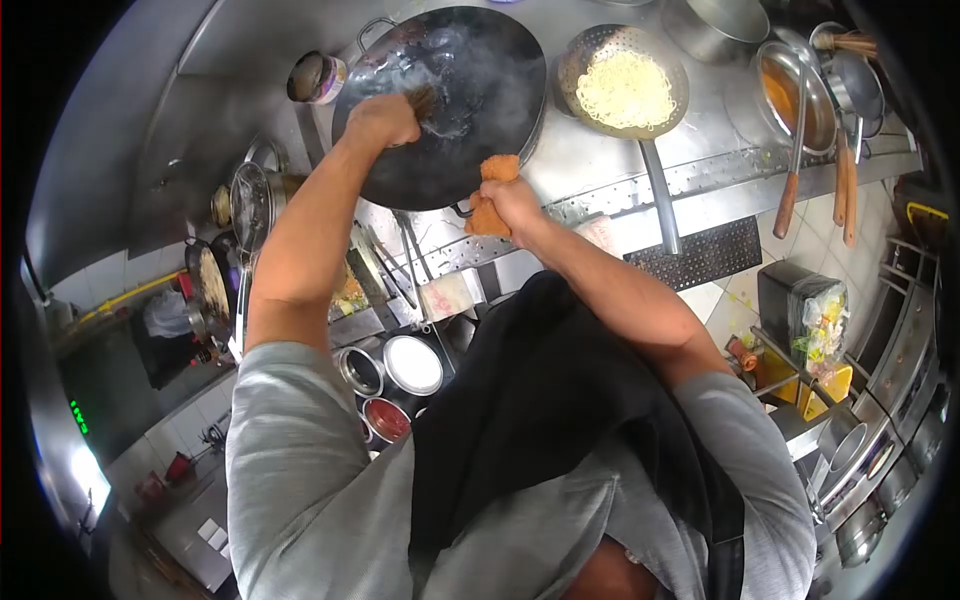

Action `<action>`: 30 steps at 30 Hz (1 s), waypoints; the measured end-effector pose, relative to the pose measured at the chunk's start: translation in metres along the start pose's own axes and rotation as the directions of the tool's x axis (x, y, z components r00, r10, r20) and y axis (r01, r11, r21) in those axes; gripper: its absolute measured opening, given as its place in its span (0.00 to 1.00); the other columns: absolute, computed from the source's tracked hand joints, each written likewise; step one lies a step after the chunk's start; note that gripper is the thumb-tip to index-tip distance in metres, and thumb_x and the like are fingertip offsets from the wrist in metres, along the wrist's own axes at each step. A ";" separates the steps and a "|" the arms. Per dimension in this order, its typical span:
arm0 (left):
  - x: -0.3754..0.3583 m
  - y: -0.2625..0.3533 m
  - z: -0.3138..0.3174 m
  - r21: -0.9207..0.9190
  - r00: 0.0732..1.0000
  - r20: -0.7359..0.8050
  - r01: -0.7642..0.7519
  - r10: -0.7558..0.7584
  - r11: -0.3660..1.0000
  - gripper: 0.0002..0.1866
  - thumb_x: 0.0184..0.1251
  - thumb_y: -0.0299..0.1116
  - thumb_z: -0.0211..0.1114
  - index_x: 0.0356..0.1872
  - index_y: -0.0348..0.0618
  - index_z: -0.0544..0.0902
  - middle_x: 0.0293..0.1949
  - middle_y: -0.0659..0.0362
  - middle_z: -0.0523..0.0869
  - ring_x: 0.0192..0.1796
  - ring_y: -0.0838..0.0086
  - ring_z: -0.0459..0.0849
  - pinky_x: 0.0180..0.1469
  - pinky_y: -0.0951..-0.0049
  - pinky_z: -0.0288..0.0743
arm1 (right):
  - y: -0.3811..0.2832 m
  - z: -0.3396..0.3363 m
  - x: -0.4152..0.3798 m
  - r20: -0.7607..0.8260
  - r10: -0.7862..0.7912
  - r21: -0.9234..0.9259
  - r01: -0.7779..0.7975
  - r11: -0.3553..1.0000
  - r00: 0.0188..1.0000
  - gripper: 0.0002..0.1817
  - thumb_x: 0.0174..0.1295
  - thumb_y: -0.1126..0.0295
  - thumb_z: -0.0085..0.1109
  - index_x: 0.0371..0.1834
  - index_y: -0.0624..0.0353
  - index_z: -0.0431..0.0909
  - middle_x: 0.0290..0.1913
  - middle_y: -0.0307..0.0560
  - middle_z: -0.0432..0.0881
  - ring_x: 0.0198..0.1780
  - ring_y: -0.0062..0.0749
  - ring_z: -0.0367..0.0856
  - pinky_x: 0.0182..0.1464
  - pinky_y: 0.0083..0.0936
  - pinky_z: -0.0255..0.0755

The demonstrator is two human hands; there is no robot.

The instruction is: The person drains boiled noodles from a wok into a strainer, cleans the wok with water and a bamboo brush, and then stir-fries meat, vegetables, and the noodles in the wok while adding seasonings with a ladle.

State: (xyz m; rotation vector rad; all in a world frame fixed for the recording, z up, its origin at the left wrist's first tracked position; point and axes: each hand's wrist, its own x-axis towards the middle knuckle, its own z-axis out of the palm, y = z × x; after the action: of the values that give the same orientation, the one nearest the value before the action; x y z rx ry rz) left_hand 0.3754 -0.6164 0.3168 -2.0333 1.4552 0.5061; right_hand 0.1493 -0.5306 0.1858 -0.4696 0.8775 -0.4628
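Observation:
My left hand (385,121) is closed on a bristle brush (422,101), whose bristles are against the inside of a large black wok (490,90). Steam or splashing water shows around the brush. At the wok's near edge, my right hand (515,205) grips a bunched orange cloth (487,220) beside the small loop handle, which the cloth partly hides. To the right of the wok lies a perforated ladle (660,180) with pale noodles (628,90) in it, its long handle pointing towards me.
An open can (317,78) stands left of the wok. At the right are a bowl of orange-brown liquid (780,95) and wooden-handled ladles (787,205). Strainers (250,205) lie at the left. Below the counter edge are several round containers (412,364) and a bin (785,300) with food scraps.

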 end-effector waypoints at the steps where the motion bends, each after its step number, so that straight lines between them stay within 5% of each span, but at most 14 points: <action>1: -0.022 0.010 -0.001 0.051 0.996 0.053 -0.071 0.069 0.996 0.20 0.53 0.40 0.70 0.43 0.38 0.91 0.47 0.45 0.91 0.52 0.50 0.90 0.57 0.57 0.84 | 0.007 -0.002 0.000 0.014 0.022 0.025 -0.022 0.999 1.000 0.12 0.63 0.77 0.55 0.48 0.69 0.72 0.37 0.57 0.81 0.34 0.52 0.87 0.33 0.52 0.87; 5: -0.106 0.038 0.017 0.233 0.980 0.108 -0.188 0.167 0.954 0.16 0.58 0.38 0.69 0.42 0.40 0.91 0.47 0.45 0.92 0.51 0.51 0.91 0.56 0.55 0.84 | -0.024 0.012 -0.021 0.038 0.074 0.052 -0.076 0.996 0.997 0.12 0.63 0.77 0.55 0.48 0.70 0.71 0.37 0.57 0.81 0.35 0.53 0.87 0.34 0.52 0.87; 9: -0.022 -0.013 0.030 -0.037 0.983 -0.131 0.127 -0.131 0.991 0.16 0.61 0.37 0.66 0.47 0.41 0.91 0.49 0.47 0.92 0.54 0.53 0.91 0.57 0.55 0.84 | -0.014 0.005 -0.010 0.009 0.069 -0.016 -0.069 0.997 0.998 0.13 0.63 0.75 0.57 0.49 0.69 0.75 0.40 0.57 0.84 0.37 0.50 0.88 0.37 0.46 0.88; 12: 0.008 0.019 0.024 -0.223 0.966 -0.190 0.129 -0.173 0.966 0.19 0.62 0.41 0.65 0.49 0.42 0.90 0.53 0.47 0.90 0.57 0.53 0.89 0.59 0.55 0.83 | -0.002 -0.006 0.005 0.020 0.102 -0.064 -0.101 0.993 0.995 0.13 0.64 0.72 0.57 0.49 0.68 0.76 0.42 0.55 0.85 0.38 0.48 0.89 0.38 0.44 0.88; 15: -0.035 0.052 0.049 -0.297 0.976 -0.194 0.041 -0.103 0.954 0.24 0.56 0.43 0.70 0.52 0.42 0.87 0.49 0.44 0.91 0.54 0.52 0.90 0.59 0.57 0.83 | -0.014 0.002 -0.011 0.063 0.104 -0.066 -0.100 0.993 0.993 0.15 0.64 0.68 0.58 0.49 0.66 0.77 0.42 0.53 0.85 0.40 0.46 0.89 0.40 0.46 0.87; 18: -0.123 0.044 0.060 -0.172 0.985 -0.126 -0.135 0.114 0.976 0.15 0.63 0.32 0.65 0.49 0.41 0.89 0.51 0.46 0.91 0.55 0.53 0.90 0.54 0.56 0.86 | -0.016 0.005 -0.012 0.050 0.144 -0.045 -0.141 0.989 0.988 0.15 0.64 0.67 0.58 0.50 0.64 0.77 0.42 0.51 0.85 0.38 0.45 0.88 0.37 0.44 0.86; 21: -0.134 -0.015 0.077 0.106 0.998 0.022 0.052 -0.055 0.993 0.15 0.70 0.32 0.64 0.55 0.46 0.90 0.53 0.55 0.91 0.57 0.58 0.90 0.48 0.55 0.87 | -0.018 0.009 -0.018 0.023 0.121 -0.093 -0.119 0.989 0.992 0.15 0.64 0.66 0.58 0.50 0.64 0.77 0.43 0.50 0.85 0.36 0.43 0.88 0.32 0.40 0.84; 23: -0.080 -0.061 0.084 -0.050 0.961 -0.114 0.248 -0.253 0.967 0.15 0.75 0.33 0.58 0.55 0.42 0.86 0.56 0.50 0.90 0.57 0.58 0.90 0.52 0.59 0.87 | -0.027 0.017 -0.026 0.011 0.095 -0.149 -0.092 0.984 0.995 0.16 0.65 0.64 0.57 0.50 0.63 0.78 0.43 0.49 0.85 0.37 0.41 0.88 0.29 0.37 0.80; 25: -0.037 -0.057 0.063 -0.238 0.932 -0.279 0.167 -0.232 0.957 0.14 0.72 0.36 0.62 0.52 0.43 0.86 0.49 0.49 0.92 0.51 0.55 0.92 0.50 0.59 0.87 | -0.022 0.013 -0.028 0.049 0.070 -0.129 -0.063 0.990 0.996 0.16 0.65 0.64 0.57 0.50 0.63 0.78 0.43 0.48 0.85 0.38 0.40 0.88 0.29 0.36 0.80; 27: 0.005 0.006 0.082 -0.352 0.936 -0.293 0.083 -0.194 0.932 0.28 0.58 0.50 0.73 0.58 0.49 0.82 0.49 0.48 0.91 0.53 0.52 0.90 0.56 0.53 0.84 | -0.016 0.009 -0.015 0.046 0.129 -0.129 -0.122 0.984 0.991 0.15 0.66 0.65 0.56 0.49 0.64 0.79 0.43 0.49 0.85 0.38 0.39 0.88 0.28 0.32 0.80; 30: -0.055 0.046 0.089 -0.455 0.949 -0.313 -0.119 -0.033 0.882 0.35 0.57 0.49 0.73 0.69 0.61 0.77 0.49 0.46 0.91 0.52 0.50 0.90 0.57 0.54 0.82 | -0.014 0.005 -0.017 0.022 0.120 -0.134 -0.116 0.984 0.993 0.15 0.66 0.66 0.56 0.49 0.65 0.78 0.43 0.49 0.85 0.39 0.39 0.88 0.25 0.31 0.78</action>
State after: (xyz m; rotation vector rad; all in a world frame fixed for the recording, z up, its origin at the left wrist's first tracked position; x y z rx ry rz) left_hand 0.3164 -0.5298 0.2715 -2.5627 1.6906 0.6261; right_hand 0.1411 -0.5311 0.2064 -0.5421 0.9058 -0.2892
